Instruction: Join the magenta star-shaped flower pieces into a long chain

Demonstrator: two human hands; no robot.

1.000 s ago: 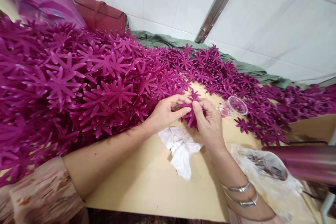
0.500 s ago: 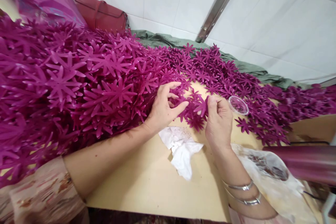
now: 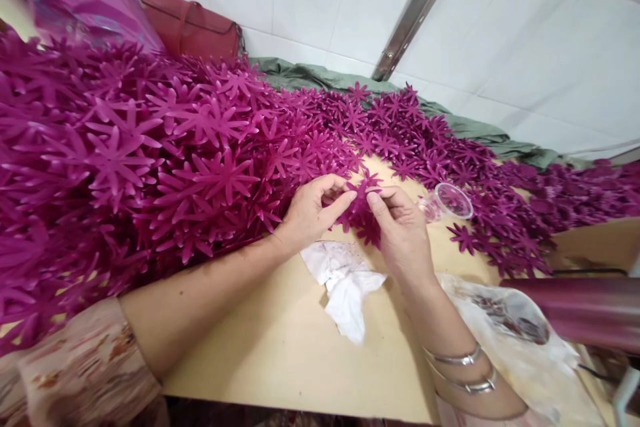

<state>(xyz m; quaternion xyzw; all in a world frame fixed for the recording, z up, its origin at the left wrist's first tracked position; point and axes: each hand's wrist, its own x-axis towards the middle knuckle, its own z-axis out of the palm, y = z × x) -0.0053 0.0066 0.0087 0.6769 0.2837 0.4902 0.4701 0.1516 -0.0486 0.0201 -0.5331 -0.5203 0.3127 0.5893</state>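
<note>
Between my hands is a magenta artificial flower piece (image 3: 363, 192) with narrow petals, in front of other loose pieces. My left hand (image 3: 316, 208) pinches its left side between thumb and fingers. At its right side, the thumb and forefinger of my right hand (image 3: 404, 230) are closed on a petal. Fingertips partly cover the piece, so its centre is hard to make out. To the left lies a big heap of magenta flower pieces (image 3: 200, 167); smaller, darker ones (image 3: 425, 127) spread behind and to the right.
A round clear plastic tub (image 3: 454, 201) stands right of my right hand. A crumpled white tissue (image 3: 345, 287) lies on the tan tabletop (image 3: 300, 360). At right are a plastic bag (image 3: 540, 353) and a magenta cylinder (image 3: 580, 310). A red handbag (image 3: 190, 23) rests by the tiled wall.
My right hand has moved left with the flower piece, away from the tub. My left thumb and fingers, apart before, have closed on the piece.
</note>
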